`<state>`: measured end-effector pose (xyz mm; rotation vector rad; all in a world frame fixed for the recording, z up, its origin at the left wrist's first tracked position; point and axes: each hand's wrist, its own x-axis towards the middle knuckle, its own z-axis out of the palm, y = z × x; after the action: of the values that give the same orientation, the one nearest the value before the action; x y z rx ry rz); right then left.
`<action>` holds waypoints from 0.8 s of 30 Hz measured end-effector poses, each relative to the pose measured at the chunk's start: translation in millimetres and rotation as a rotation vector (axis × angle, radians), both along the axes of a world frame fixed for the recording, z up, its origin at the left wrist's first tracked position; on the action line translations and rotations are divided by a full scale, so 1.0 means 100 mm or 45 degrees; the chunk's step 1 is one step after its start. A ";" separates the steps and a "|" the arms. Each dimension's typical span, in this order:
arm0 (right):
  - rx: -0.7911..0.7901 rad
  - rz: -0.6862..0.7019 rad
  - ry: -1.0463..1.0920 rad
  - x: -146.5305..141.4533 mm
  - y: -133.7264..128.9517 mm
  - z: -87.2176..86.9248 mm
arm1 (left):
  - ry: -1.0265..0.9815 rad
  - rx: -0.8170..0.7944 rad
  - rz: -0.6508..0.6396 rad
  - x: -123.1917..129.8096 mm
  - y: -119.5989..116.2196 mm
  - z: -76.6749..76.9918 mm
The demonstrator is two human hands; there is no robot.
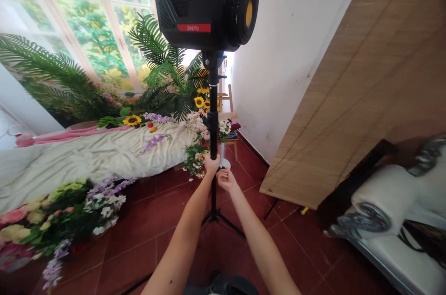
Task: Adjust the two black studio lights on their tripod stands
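A black studio light with a red label tops an upright black light stand straight ahead of me. My left hand is wrapped round the stand's pole, below the middle joint. Just lower and to the right, my right hand has its fingers curled at a small black knob on the pole. The fingers partly hide that knob. Beneath both hands, the stand's tripod legs are spread on the red tiled floor.
At the left, a cream-draped surface bears sunflowers and purple blossoms, with a large flower bunch in front. Palm leaves rise behind the stand. A leaning woven panel and a white sofa stand on the right.
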<state>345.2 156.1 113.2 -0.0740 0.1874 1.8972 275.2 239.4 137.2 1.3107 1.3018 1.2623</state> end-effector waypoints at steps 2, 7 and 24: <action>0.013 -0.008 -0.123 -0.01 0.00 0.00 | 0.021 0.039 0.013 0.00 -0.01 0.01; 0.102 -0.110 -1.008 -0.01 0.01 -0.08 | 0.012 0.055 0.012 -0.01 -0.03 0.03; 0.475 -0.772 -2.588 0.49 -0.26 0.43 | 0.063 0.093 0.050 0.00 -0.02 0.00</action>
<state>394.2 129.8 156.5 -1.3774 -1.3238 0.5383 274.8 237.6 136.8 1.3816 1.3323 1.3230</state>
